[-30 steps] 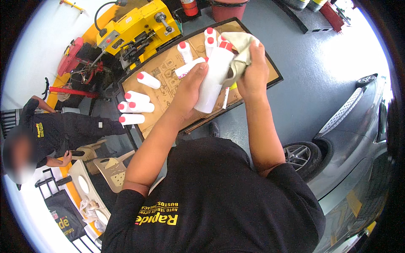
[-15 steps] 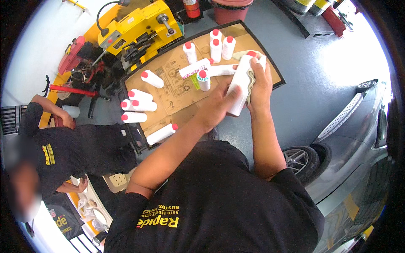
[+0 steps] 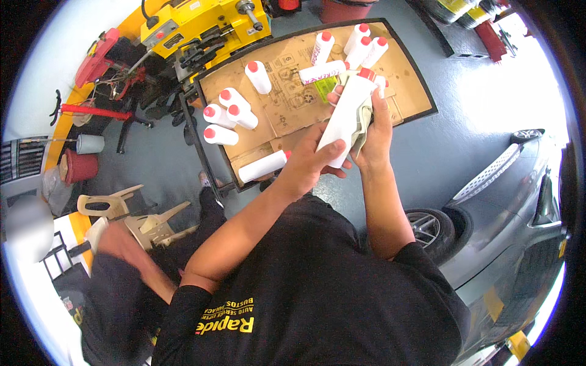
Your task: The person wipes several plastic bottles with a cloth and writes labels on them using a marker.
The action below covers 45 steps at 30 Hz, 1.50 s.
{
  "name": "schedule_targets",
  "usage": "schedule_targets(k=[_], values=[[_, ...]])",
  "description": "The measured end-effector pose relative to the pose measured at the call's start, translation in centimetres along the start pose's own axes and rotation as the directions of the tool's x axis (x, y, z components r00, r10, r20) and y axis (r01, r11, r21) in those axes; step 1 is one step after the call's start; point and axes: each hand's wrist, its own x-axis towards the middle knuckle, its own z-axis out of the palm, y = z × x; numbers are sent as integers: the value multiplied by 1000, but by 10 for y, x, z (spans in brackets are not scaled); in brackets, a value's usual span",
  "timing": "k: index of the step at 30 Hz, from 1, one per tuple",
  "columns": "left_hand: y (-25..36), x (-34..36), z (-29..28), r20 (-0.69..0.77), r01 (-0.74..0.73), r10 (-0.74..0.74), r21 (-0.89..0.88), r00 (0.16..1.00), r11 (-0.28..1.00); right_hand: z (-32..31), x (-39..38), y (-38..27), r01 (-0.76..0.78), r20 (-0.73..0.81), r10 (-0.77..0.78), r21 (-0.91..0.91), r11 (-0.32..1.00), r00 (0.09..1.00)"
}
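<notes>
I hold a white bottle with a red cap (image 3: 347,110), tilted, in both hands. My left hand (image 3: 311,160) grips its lower part with the fingers wrapped round it. My right hand (image 3: 378,125) is closed on the bottle's side with a pale cloth (image 3: 363,127) between palm and bottle. Behind my hands, more white red-capped bottles (image 3: 256,77) stand and lie on a cardboard-covered table (image 3: 281,116); a lying one (image 3: 261,167) is near the front edge, left of my left hand. A bright green item (image 3: 325,91) shows behind the held bottle.
A co-worker's blurred arm (image 3: 131,256) is close at my lower left, near beige plastic chairs (image 3: 104,204). A yellow machine (image 3: 177,33) stands beyond the table, red equipment (image 3: 97,58) and buckets (image 3: 79,165) at left. A grey car (image 3: 506,207) is at my right.
The co-worker has moved nearer, down along my left side. The cloth has slid down from the bottle's top to its side. My left hand has turned slightly, still on the bottle. The view has shifted.
</notes>
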Motion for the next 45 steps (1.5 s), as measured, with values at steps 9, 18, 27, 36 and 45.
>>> schedule_targets(k=[9, 18, 27, 36, 45], values=[[15, -4, -102, 436, 385, -194, -407, 879, 828, 17, -34, 57, -99, -123, 94, -33, 995, 988], [46, -22, -121, 342, -54, -76, 355, 937, 933, 88, -46, 62, 338, -91, -388, -338, 879, 917], [50, -35, -114, 453, 403, -268, -231, 850, 886, 86, -64, 95, 80, -254, -65, 47, 996, 965], [31, -41, -138, 385, 208, -441, 515, 811, 832, 21, -113, 91, -2, -85, -28, -327, 945, 996], [86, -6, -76, 268, -198, -120, 891, 956, 409, -9, -110, 69, 136, 79, -148, -892, 432, 986]])
